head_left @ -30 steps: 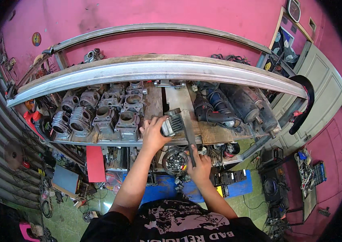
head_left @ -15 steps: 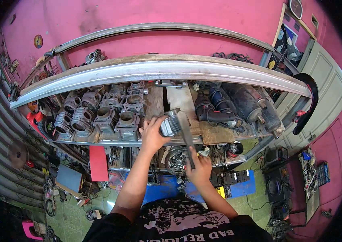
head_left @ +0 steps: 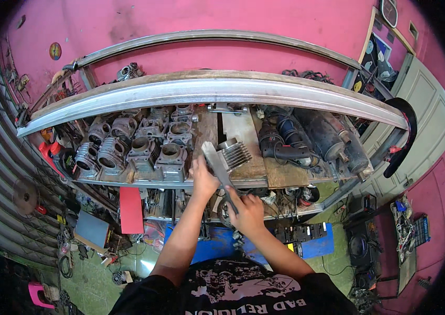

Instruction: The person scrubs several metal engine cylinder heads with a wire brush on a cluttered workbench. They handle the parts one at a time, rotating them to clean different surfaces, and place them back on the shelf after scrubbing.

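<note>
My left hand is at the near edge of the bench, its fingers curled by a finned metal engine cylinder. The grip is partly hidden behind the tool, but the cylinder appears held there. Its fins face right, and its round sleeve points away from me. My right hand is closed round the dark handle end of a long flat metal file. The file slants up and left, crossing in front of the cylinder's left side, with its broad end beyond my left fingers.
Several used engine cylinders stand in rows on the left of the bench. Power tools and dark cylindrical canisters lie to the right. A metal rail spans the bench above my hands. Parts crowd the lower shelf.
The file has swung from the cylinder's right side across to its left, tilting leftward. The cylinder has turned and shifted right relative to my left hand. My right hand has moved left.
</note>
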